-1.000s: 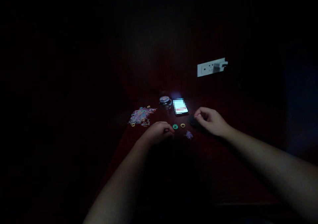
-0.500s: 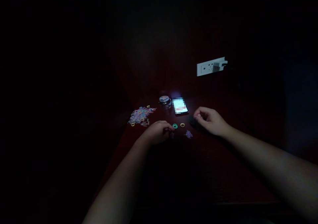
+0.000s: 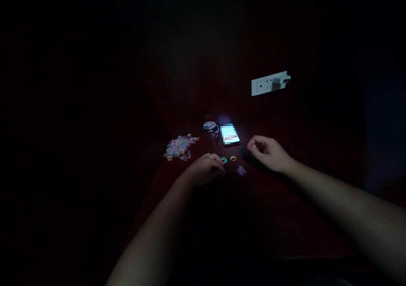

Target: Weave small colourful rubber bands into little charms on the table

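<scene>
My left hand (image 3: 205, 169) is low over the dark red table, its fingers apart and pointing right. Its fingertips are beside a green elastic band (image 3: 223, 160) and partly cover it. A yellow elastic band (image 3: 233, 158) lies just right of the green one. Nearer to me is a small heap of purple elastic bands (image 3: 241, 170), between my two hands. My right hand (image 3: 265, 152) rests on the right with its fingers curled together in a pinch. Whatever may be between those fingertips is too small and dark to make out.
A large pile of mixed coloured elastic bands (image 3: 180, 147) lies at the table's left side. Behind my hands stand a clear lidded jar (image 3: 211, 129) and a lit phone (image 3: 230, 134). A white wall socket (image 3: 269, 84) holds a plug. Most surroundings are dark.
My left hand's fingers have shifted slightly right and spread apart. They now hide the spot where a few purple bands showed below the fingertips. My right hand has hardly moved.
</scene>
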The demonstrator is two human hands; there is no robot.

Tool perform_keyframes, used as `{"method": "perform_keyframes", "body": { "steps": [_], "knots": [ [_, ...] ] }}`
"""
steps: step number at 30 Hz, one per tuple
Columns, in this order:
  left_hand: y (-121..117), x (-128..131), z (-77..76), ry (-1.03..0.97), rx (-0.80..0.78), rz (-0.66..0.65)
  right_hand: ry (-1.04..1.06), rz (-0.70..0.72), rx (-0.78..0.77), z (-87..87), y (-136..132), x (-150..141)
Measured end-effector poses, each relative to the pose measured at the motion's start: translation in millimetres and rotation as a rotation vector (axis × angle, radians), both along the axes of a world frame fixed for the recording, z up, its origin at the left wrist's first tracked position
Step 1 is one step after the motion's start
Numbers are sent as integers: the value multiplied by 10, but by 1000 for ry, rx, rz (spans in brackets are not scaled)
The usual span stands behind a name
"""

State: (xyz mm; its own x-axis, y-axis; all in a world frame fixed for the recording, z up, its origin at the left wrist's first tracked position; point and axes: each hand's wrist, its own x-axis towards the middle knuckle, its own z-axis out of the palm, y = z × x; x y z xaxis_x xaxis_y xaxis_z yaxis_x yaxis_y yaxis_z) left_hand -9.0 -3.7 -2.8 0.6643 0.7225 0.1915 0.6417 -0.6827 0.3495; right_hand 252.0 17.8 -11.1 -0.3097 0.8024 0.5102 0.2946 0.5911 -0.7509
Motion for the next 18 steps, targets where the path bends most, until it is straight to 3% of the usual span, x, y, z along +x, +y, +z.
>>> {"method": "perform_keyframes", "body": {
  "steps": [18],
  "knots": [
    [-25,37,34,-2,11,-38,-12,1,9,-46,72,70]
  ]
}}
